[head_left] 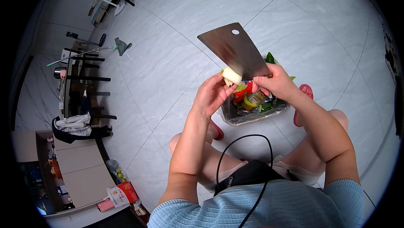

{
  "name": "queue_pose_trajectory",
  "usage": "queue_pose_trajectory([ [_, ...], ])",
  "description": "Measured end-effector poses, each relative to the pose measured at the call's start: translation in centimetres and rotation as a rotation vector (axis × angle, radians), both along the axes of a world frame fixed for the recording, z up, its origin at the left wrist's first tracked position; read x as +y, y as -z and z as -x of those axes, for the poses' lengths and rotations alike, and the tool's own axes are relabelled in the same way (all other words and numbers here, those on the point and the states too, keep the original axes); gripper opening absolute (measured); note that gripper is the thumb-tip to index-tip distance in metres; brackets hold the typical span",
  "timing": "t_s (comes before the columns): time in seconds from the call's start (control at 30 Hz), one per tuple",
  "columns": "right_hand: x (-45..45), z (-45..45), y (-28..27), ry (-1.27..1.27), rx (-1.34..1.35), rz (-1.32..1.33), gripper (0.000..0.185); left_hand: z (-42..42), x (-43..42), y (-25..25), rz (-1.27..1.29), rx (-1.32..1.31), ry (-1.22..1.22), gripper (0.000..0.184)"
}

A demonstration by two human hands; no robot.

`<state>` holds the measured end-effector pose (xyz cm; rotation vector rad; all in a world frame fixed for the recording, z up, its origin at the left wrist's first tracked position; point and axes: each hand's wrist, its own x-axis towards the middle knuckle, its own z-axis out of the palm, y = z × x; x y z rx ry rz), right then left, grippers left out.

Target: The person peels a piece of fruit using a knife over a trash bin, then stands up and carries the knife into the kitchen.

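My right hand (279, 84) is closed around the handle end of a wide metal cleaver (233, 48), its blade reaching up and left with a round hole near the far corner. A short, pale, peeled vegetable piece (232, 75) sits in the fingertips of my left hand (213, 94), close by the blade's lower edge; I cannot make out its exact kind. Below both hands stands a waste bin (229, 120) lined with clear plastic. Inside it are green scraps (266, 107), a red wrapper (241, 95) and a labelled packet (257, 98).
Pale floor tiles (176, 43) surround the bin. Pink slippers (306, 91) are on my feet at either side. A black cable (220, 154) loops over my lap. To the left are chairs (94, 78), a green-handled broom (122, 46), a cabinet (80, 156) and a red-and-white box (126, 193).
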<state>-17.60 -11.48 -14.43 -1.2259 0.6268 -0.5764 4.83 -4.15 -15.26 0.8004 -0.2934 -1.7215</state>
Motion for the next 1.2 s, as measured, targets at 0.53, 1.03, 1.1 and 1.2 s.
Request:
queue_pose_trajectory([
  [0.53, 1.8, -1.3, 1.1, 0.044, -0.006, -0.039, 0.016, 0.7, -0.1, -1.0, -0.031, -0.221, 0.093, 0.032],
  [1.03, 0.8, -1.5, 0.6, -0.009, -0.019, -0.218, 0.014, 1.0, -0.5, -0.2, -0.078, -0.430, 0.009, 0.025],
  [1.1, 0.8, -1.6, 0.7, 0.000, -0.032, -0.231, 0.014, 1.3, -0.6, -0.8, -0.100, -0.466, 0.009, 0.028],
  [1.2, 0.8, -1.7, 1.2, 0.036, -0.057, -0.247, 0.015, 2.1, -0.5, -1.6, -0.080, -0.658, 0.037, 0.035],
])
